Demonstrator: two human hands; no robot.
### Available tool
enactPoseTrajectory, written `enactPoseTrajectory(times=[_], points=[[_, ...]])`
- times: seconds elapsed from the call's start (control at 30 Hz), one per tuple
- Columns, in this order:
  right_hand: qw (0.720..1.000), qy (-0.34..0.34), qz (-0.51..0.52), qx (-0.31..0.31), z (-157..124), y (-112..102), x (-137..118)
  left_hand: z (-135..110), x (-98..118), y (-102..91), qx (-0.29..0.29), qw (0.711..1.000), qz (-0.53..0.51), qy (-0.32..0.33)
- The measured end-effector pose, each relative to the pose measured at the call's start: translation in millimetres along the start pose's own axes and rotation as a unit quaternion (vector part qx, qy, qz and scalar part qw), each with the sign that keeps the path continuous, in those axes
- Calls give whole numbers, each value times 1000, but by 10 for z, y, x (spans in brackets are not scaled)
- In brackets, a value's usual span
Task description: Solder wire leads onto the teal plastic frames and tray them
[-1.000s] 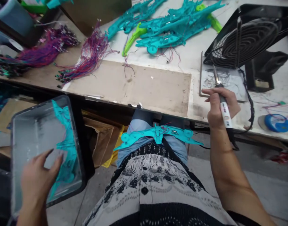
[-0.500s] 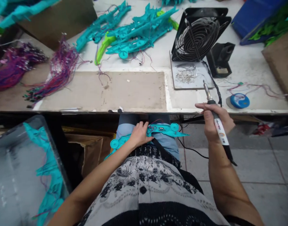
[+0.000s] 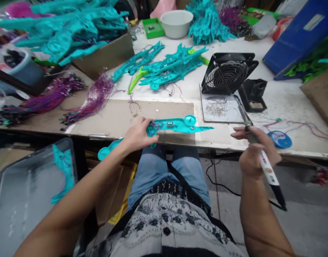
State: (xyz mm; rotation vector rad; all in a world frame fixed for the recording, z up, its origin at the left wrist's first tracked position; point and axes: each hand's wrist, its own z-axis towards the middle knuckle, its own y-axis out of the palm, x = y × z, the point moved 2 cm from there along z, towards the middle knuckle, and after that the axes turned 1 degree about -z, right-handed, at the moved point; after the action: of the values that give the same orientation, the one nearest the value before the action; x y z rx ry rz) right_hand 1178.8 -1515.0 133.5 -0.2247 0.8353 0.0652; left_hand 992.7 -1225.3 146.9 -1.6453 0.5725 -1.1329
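The left hand (image 3: 139, 134), its back upward, is bent in a grip, left forearm (image 3: 83, 192) slanting behind it; well rightward, the right hand (image 3: 260, 153) curls, gripping, above the right forearm (image 3: 256, 210).

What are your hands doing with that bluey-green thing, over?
Left hand gripping teal part at bench edge. Right hand holding soldering iron, not touching teal part. Black fan standing beyond soldering iron.

Nothing legible; the red print (image 3: 263, 156) on the soldering iron (image 3: 267, 169) is blurred.
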Motion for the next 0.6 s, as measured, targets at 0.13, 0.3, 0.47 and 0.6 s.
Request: enactPoseTrajectory(times=[0.13, 0.3, 0.47, 0.6], points=[[998, -24, 13, -50, 82, 456, 164, 561, -210, 177, 12, 1000, 19, -7], [994, 8, 27, -103, 46, 933, 284, 664, -193, 311, 64, 997, 38, 12], [988, -20, 37, -149, -33, 1167, 288, 667, 65, 349, 177, 980, -16, 89], [982, -25, 50, -179, -37, 1203, 272, 761, 181, 528, 163, 982, -48, 88]])
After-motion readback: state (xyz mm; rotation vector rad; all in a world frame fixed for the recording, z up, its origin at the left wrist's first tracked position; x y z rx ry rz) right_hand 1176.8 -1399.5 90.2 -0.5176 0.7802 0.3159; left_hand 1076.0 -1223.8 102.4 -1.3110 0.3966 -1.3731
